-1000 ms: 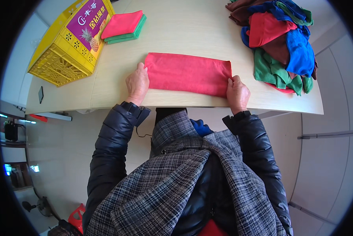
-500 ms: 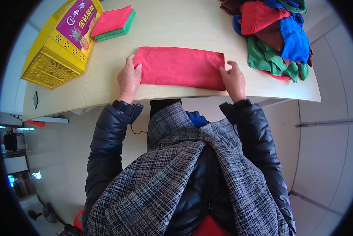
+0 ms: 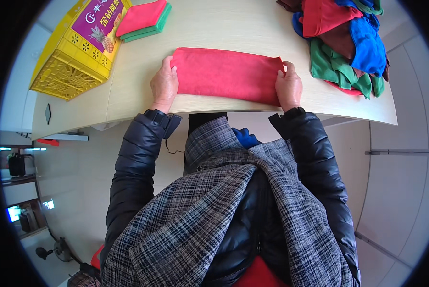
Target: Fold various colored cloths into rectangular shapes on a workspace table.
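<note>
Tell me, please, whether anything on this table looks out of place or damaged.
No spill or damage stands out. Only the pile of cloths at the right of the table looks untidy: it lies jumbled, unlike the folded stack beside the yellow crate and the smooth red cloth between the left hand and right hand.

Soft, even light on the table (image 3: pixel 228 26); bluish glare far left; black fisheye rim

Purple label (image 3: pixel 92 27) w/ white & yellow chars on yellow crate (image 3: pixel 80 56).
</note>
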A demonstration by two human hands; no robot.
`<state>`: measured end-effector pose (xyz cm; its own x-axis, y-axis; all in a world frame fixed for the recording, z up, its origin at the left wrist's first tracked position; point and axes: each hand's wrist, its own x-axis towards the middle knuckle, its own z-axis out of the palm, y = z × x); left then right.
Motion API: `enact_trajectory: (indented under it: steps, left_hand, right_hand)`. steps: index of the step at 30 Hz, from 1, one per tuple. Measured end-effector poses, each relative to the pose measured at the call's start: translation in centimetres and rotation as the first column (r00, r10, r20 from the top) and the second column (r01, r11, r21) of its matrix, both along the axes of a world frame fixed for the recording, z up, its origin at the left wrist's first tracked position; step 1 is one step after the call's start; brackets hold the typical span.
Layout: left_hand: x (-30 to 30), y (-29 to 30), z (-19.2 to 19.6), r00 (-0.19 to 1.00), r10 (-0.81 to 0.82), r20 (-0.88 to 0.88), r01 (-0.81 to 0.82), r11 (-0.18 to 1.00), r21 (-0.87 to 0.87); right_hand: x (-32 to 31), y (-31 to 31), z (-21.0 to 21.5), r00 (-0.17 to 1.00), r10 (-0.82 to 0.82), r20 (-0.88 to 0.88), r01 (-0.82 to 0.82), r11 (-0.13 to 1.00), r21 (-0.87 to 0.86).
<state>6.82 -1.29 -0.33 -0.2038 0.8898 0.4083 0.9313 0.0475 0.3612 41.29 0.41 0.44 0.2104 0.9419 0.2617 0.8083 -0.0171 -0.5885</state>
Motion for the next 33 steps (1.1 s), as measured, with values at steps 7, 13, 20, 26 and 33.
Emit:
enact_trajectory:
  steps: [7, 13, 20, 26, 33]
  left_hand:
    - [-0.2, 0.0, 0.1, 0.996, -0.001, -0.093, 0.001, 1.0, -0.006]
    - [-1.0, -0.3, 0.9, 0.997, -0.011, -0.073, 0.009, 0.999, -0.031]
    - [1.7, -1.1, 2.9, 0.932, -0.238, -0.273, 0.257, 0.966, 0.037]
    - [5.0, 0.3, 0.5, 0.765, -0.571, -0.298, 0.586, 0.809, -0.048]
    - [4.0, -0.2, 0.1, 0.807, -0.558, -0.195, 0.499, 0.82, -0.279]
  right_hand:
    - [-0.1, -0.5, 0.6, 0.987, 0.005, 0.16, -0.005, 1.0, -0.002]
    - [0.8, -1.1, 1.3, 0.964, 0.03, 0.263, -0.013, 0.998, -0.067]
    - [-1.9, -3.0, 3.6, 0.876, 0.259, 0.407, -0.361, 0.912, 0.195]
    - [-10.2, -5.2, 1.2, 0.77, 0.369, 0.52, -0.438, 0.899, 0.012]
    - [-6.7, -8.8, -0.2, 0.681, 0.549, 0.484, -0.558, 0.818, -0.142]
